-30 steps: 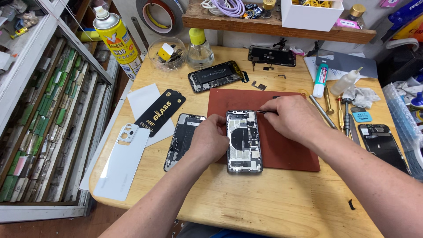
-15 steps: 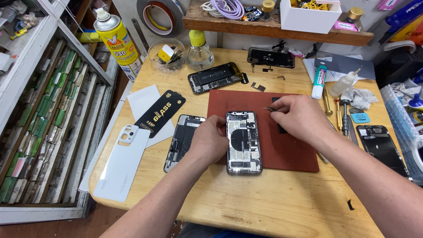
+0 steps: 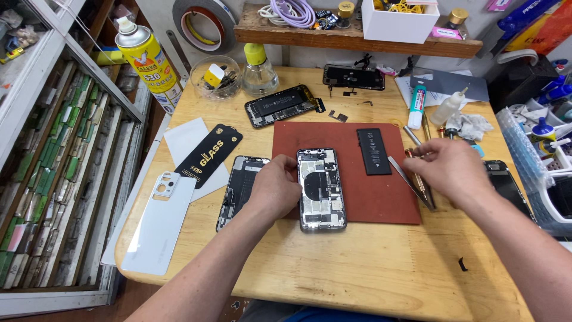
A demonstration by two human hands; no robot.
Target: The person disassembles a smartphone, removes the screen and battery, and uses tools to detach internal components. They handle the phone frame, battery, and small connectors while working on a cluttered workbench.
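An opened phone [image 3: 322,189] with bare circuit parts lies on a dark red mat [image 3: 357,203]. My left hand [image 3: 275,189] grips the phone's left edge and holds it flat. A black battery [image 3: 373,151] lies on the mat to the right of the phone. My right hand [image 3: 448,170] hovers palm down over the mat's right edge. Its fingertips are at a copper-coloured screwdriver [image 3: 415,166], beside metal tweezers [image 3: 410,182] that lie on the mat. Whether the fingers grip either tool is unclear.
A second opened phone [image 3: 240,189] lies left of the mat, and a third [image 3: 285,106] behind it. A white back cover [image 3: 159,222] and a black packet [image 3: 208,155] sit at the left. A spray can [image 3: 145,59], a glass bowl [image 3: 219,77], small bottles and a rag [image 3: 471,125] stand at the back. Another phone [image 3: 509,185] is under my right wrist.
My right hand has moved from over the opened phone to the mat's right edge. The black battery it covered now shows. My left hand has stayed on the phone.
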